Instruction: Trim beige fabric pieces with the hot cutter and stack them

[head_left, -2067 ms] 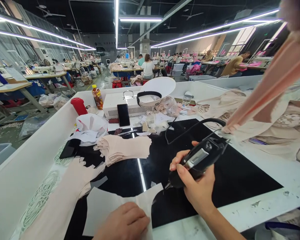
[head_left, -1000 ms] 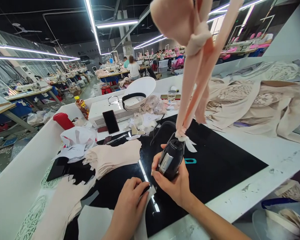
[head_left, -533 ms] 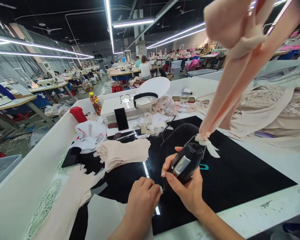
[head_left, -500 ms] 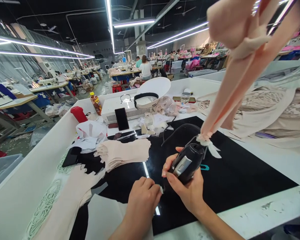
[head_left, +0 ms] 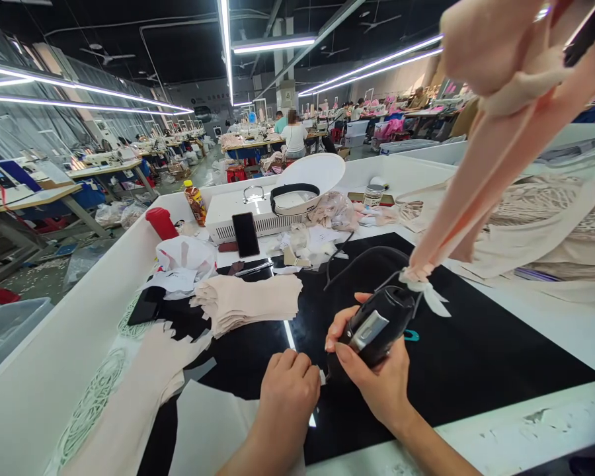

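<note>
My right hand (head_left: 377, 370) is wrapped round a black corded hand tool (head_left: 384, 324) with a silver switch plate. Its lower end points down and left toward my left hand; I cannot make out what kind of tool it is. A knotted peach fabric strip (head_left: 456, 205) runs from the tool's top up out of view. My left hand (head_left: 290, 390) is closed low over the black board (head_left: 451, 357), and a small white piece (head_left: 322, 377) shows at its fingertips, close to the tool's tip. The rest of that piece is hidden.
Stacked beige fabric pieces (head_left: 250, 301) lie left of centre, longer beige pieces (head_left: 129, 396) nearer me. Behind stand a phone (head_left: 245, 235), a white metal box (head_left: 228, 215) and a drink bottle (head_left: 195, 203). Beige cloth (head_left: 550, 218) is heaped at right; a teal clip (head_left: 411, 336) lies behind my right hand.
The whole view has shifted slightly, with things appearing a little further right and lower. Both hands keep the same grip, close together.
</note>
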A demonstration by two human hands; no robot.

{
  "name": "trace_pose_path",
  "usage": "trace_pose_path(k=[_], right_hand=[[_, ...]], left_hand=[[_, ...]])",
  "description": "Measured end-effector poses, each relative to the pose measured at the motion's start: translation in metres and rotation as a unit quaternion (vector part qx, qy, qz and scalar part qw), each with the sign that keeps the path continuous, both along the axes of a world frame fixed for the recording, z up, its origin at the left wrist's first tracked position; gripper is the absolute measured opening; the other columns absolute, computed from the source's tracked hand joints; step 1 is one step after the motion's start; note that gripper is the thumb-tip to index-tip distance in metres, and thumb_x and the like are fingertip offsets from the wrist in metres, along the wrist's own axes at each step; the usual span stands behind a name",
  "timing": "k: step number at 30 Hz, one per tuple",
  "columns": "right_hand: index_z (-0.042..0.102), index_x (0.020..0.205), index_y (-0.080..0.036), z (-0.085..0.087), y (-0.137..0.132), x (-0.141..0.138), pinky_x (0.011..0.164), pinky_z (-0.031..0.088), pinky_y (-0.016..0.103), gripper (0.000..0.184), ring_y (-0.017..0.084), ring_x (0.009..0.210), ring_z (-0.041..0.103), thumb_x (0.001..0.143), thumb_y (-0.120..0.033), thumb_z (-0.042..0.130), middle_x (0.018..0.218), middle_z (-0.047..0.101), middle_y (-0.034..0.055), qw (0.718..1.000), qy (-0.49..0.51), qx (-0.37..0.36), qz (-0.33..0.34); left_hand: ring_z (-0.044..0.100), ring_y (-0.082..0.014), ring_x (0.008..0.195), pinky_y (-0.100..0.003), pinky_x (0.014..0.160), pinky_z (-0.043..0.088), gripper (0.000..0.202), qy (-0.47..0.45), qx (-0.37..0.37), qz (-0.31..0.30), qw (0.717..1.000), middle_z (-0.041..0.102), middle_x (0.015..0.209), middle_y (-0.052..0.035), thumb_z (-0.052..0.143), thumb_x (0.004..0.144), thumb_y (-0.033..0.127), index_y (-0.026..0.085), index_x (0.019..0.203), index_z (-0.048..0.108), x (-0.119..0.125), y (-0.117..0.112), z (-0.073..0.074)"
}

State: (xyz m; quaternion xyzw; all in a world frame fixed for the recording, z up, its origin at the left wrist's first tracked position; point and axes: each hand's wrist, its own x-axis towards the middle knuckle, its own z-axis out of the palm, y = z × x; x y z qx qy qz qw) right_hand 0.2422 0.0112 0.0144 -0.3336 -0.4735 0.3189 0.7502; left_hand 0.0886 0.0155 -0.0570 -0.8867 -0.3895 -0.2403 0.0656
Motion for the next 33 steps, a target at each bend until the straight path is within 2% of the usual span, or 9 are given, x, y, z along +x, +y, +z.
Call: trace_pose_path(k=[9,14,21,33], right_hand=[[0.058,0.125,-0.029,0.003,0.000,-0.002,0.062,0.064,0.028,0.050,0.014,0.062,0.069,0.085,-0.017,0.086,0.082,0.071,-0.0041,1.000,0.011,-0.009,0.004],[0.058,0.127,-0.030,-0.001,0.000,-0.001,0.061,0.064,0.029,0.050,0.015,0.062,0.068,0.087,-0.021,0.086,0.083,0.070,-0.0038,1.000,0.009,-0.009,0.003],[0.053,0.138,-0.034,-0.013,-0.002,0.008,0.068,0.063,0.029,0.055,0.015,0.070,0.069,0.093,-0.017,0.081,0.090,0.070,-0.0024,0.999,-0.024,-0.011,0.039],[0.052,0.141,-0.034,-0.017,0.000,0.011,0.069,0.062,0.028,0.055,0.015,0.072,0.068,0.096,-0.016,0.078,0.092,0.069,-0.0024,0.998,-0.038,0.003,0.043]], left_hand=[[0.063,-0.0181,0.076,-0.037,0.065,0.043,0.017,-0.040,-0.020,-0.018,0.999,0.070,0.085,0.0030,0.068,0.102,0.011,0.024,0.092,0.071,-0.007,-0.005,0.008],[0.064,-0.0180,0.076,-0.035,0.067,0.044,0.016,-0.047,-0.011,-0.038,0.998,0.071,0.085,0.0034,0.068,0.100,0.010,0.024,0.094,0.070,-0.009,-0.006,0.006],[0.064,-0.0169,0.073,-0.034,0.067,0.043,0.019,-0.034,0.008,-0.052,0.998,0.071,0.085,0.0025,0.065,0.103,0.009,0.022,0.090,0.066,-0.008,-0.006,0.001],[0.062,-0.0175,0.072,-0.035,0.067,0.041,0.020,-0.033,0.005,-0.053,0.998,0.070,0.084,0.0029,0.065,0.103,0.009,0.022,0.088,0.064,-0.008,-0.004,-0.002]])
